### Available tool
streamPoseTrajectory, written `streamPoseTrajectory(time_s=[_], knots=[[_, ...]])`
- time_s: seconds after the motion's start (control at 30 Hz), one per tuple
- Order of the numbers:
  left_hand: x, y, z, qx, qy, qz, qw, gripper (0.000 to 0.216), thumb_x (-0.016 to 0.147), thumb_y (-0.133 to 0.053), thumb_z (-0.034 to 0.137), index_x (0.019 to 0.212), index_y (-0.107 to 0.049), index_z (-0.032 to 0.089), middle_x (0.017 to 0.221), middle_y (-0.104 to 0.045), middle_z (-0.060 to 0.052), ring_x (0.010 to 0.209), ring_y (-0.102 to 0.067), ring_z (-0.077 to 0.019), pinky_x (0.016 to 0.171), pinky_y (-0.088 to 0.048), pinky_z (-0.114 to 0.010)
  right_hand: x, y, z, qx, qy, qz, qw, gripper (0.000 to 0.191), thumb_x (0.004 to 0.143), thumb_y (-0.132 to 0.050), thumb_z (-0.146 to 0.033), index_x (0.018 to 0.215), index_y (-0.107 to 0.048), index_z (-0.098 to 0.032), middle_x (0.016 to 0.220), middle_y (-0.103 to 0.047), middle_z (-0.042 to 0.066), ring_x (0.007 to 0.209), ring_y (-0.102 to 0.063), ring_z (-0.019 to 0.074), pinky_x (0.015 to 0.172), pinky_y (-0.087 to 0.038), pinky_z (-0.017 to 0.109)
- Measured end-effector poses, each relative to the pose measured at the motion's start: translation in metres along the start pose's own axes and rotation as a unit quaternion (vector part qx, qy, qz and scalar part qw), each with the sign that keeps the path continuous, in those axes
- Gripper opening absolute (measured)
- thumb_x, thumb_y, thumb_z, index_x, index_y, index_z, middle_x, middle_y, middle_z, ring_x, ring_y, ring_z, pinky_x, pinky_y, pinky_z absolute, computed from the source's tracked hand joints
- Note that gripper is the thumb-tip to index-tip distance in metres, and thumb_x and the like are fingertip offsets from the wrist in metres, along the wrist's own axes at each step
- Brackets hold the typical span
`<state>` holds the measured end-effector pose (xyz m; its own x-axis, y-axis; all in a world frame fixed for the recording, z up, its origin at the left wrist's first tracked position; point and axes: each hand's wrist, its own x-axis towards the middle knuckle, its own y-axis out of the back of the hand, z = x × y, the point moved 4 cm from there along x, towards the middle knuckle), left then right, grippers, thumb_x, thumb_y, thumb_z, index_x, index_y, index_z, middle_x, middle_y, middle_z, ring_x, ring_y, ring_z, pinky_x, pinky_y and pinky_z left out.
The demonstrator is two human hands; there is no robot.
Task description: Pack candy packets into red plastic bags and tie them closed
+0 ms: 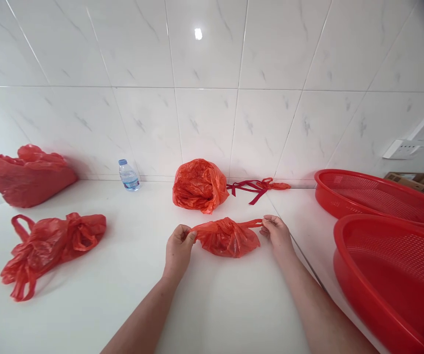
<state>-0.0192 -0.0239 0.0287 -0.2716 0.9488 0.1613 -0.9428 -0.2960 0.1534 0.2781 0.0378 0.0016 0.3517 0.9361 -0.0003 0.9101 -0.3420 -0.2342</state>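
A small red plastic bag [227, 238] lies on the white counter [123, 295] in front of me, its two handles pulled out sideways. My left hand [178, 250] pinches the left handle, fingers closed on it. My right hand [276, 233] grips the right handle, stretched taut. Just behind stands a fuller, puffed red bag [199, 186] against the tiled wall, with red strips [258, 188] lying to its right.
Two large red perforated baskets [378, 199] [396, 275] sit at the right, a cardboard box [418, 183] behind them. At the left lie a crumpled red bag [49, 246] and a big filled red bag [25, 174]. A small water bottle [128, 175] stands by the wall.
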Motion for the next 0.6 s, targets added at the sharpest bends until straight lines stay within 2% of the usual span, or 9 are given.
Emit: streamPoseTrajectory(time_s=[0.1, 0.2, 0.3, 0.37, 0.43, 0.5, 0.6], knots=[[0.001, -0.001, 0.000, -0.068, 0.005, -0.041, 0.997, 0.025, 0.079, -0.059, 0.043, 0.086, -0.052, 0.020, 0.069, -0.056, 0.003, 0.062, -0.052, -0.0112, 0.060, -0.043, -0.024, 0.002, 0.000, 0.000, 0.022, -0.020, -0.027, 0.999, 0.032, 0.065, -0.074, -0.042, 0.087, -0.060, -0.023, 0.076, -0.063, -0.001, 0.060, -0.058, 0.0118, 0.061, -0.053, 0.028], [-0.003, -0.004, 0.004, -0.097, 0.014, -0.093, 0.991, 0.043, 0.075, -0.064, 0.045, 0.108, -0.051, 0.021, 0.071, -0.058, 0.003, 0.062, -0.054, -0.0117, 0.060, -0.045, -0.024, 0.001, -0.002, -0.001, 0.034, -0.071, -0.067, 0.995, 0.043, 0.071, -0.067, -0.055, 0.097, -0.059, -0.021, 0.086, -0.067, 0.005, 0.065, -0.063, 0.0154, 0.060, -0.053, 0.030], [-0.008, -0.012, 0.008, -0.099, 0.007, -0.147, 0.984, 0.061, 0.069, -0.072, 0.040, 0.122, -0.048, 0.022, 0.090, -0.065, -0.003, 0.078, -0.061, -0.0163, 0.070, -0.049, -0.028, -0.007, -0.014, 0.001, 0.070, -0.155, -0.179, 0.969, 0.054, 0.078, -0.052, -0.066, 0.102, -0.060, -0.018, 0.092, -0.069, 0.010, 0.072, -0.065, 0.0189, 0.062, -0.052, 0.032], [-0.011, -0.017, 0.010, -0.085, -0.011, -0.164, 0.983, 0.060, 0.066, -0.075, 0.037, 0.120, -0.053, 0.021, 0.103, -0.065, -0.007, 0.090, -0.061, -0.0208, 0.078, -0.050, -0.033, -0.017, -0.025, 0.001, 0.102, -0.186, -0.267, 0.940, 0.052, 0.079, -0.052, -0.063, 0.100, -0.063, -0.016, 0.093, -0.069, 0.010, 0.077, -0.065, 0.0198, 0.066, -0.051, 0.032], [-0.015, -0.023, 0.012, -0.069, -0.027, -0.177, 0.982, 0.051, 0.067, -0.074, 0.037, 0.112, -0.060, 0.019, 0.106, -0.065, -0.009, 0.096, -0.061, -0.0245, 0.083, -0.049, -0.037, -0.029, -0.035, 0.001, 0.127, -0.191, -0.322, 0.919, 0.042, 0.079, -0.061, -0.053, 0.102, -0.064, -0.018, 0.095, -0.069, 0.008, 0.083, -0.065, 0.0191, 0.074, -0.050, 0.032], [-0.020, -0.026, 0.014, -0.072, -0.036, -0.188, 0.979, 0.046, 0.069, -0.073, 0.037, 0.110, -0.062, 0.018, 0.106, -0.066, -0.009, 0.098, -0.060, -0.0260, 0.084, -0.049, -0.038, -0.039, -0.043, 0.002, 0.140, -0.192, -0.337, 0.911, 0.037, 0.076, -0.068, -0.044, 0.105, -0.064, -0.021, 0.097, -0.069, 0.005, 0.087, -0.064, 0.0180, 0.078, -0.048, 0.031], [-0.024, -0.024, 0.017, -0.093, -0.041, -0.178, 0.979, 0.046, 0.074, -0.068, 0.040, 0.115, -0.061, 0.020, 0.102, -0.066, -0.008, 0.095, -0.059, -0.0245, 0.083, -0.049, -0.036, -0.051, -0.052, 0.005, 0.133, -0.204, -0.340, 0.908, 0.032, 0.076, -0.068, -0.043, 0.101, -0.067, -0.023, 0.095, -0.069, 0.003, 0.085, -0.063, 0.0171, 0.078, -0.047, 0.031]])
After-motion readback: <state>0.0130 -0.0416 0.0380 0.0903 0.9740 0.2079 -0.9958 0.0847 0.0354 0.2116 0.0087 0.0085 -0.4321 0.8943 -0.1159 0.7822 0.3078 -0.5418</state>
